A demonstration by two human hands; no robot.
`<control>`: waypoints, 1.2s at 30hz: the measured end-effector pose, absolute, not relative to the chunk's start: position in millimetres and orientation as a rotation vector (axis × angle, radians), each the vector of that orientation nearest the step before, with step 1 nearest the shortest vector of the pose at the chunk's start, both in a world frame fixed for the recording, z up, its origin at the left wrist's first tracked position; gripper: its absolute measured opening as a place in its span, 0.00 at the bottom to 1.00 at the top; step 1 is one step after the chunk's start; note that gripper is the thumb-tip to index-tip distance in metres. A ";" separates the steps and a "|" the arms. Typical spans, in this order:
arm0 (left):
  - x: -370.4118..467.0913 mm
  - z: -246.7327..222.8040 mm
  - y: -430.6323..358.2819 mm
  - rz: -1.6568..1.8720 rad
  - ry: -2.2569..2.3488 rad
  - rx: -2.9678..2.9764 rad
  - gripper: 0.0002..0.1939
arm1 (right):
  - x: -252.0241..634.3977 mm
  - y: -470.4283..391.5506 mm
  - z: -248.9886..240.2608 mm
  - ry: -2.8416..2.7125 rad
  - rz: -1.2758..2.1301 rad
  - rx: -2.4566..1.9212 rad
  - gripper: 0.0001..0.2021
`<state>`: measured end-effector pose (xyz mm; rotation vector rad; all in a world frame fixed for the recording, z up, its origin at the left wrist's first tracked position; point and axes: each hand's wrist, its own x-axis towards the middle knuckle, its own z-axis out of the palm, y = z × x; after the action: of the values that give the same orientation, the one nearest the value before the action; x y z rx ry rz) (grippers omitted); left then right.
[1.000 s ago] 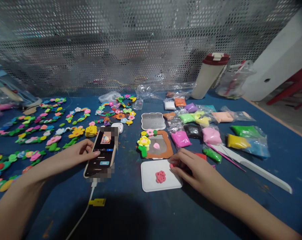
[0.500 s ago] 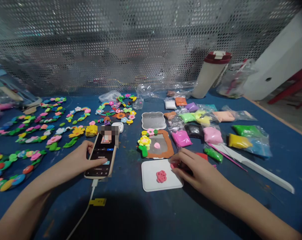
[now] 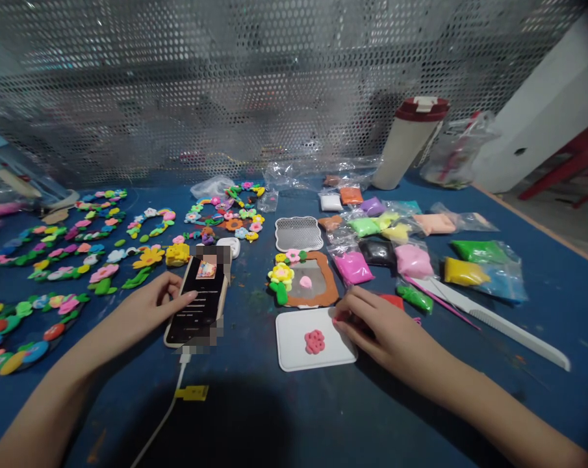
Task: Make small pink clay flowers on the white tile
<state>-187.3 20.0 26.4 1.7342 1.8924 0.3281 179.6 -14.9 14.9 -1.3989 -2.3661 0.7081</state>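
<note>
My left hand is at the left edge of a phone, its thumb stretched over the dark screen and the other fingers loosely bent. A white cable plugs into the phone's lower end. My right hand pinches a small piece of coral-pink clay, mostly hidden by the fingertips, above the right edge of a white tray. On that tray lies a coral-pink clay flower. Just behind it is a brown-rimmed frame decorated with clay flowers and holding a pale pink blob.
Several bags of coloured clay and a white comb-like tool lie to the right. Flower-decorated clay rings spread over the left. A tumbler stands at the back before a perforated metal screen.
The phone screen now shows a different page, with lines of text. My left thumb has moved up and back toward the screen's left side. My right hand stays nearly in place.
</note>
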 end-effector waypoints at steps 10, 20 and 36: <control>-188.2 28.2 22.0 0.213 1.861 1.815 0.21 | 178.5 -14.5 16.1 -2.361 0.701 -1.406 0.05; -177.1 26.3 20.2 0.255 2.004 1.804 0.21 | 179.0 -13.8 14.0 -2.376 0.693 -1.398 0.05; -189.6 25.0 24.2 0.270 1.873 1.786 0.21 | 177.4 -14.1 8.2 -2.321 0.610 -1.397 0.04</control>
<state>-189.6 24.2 25.0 1.7860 1.8726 0.2703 177.4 -14.1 8.2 -1.3973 -2.3209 0.6097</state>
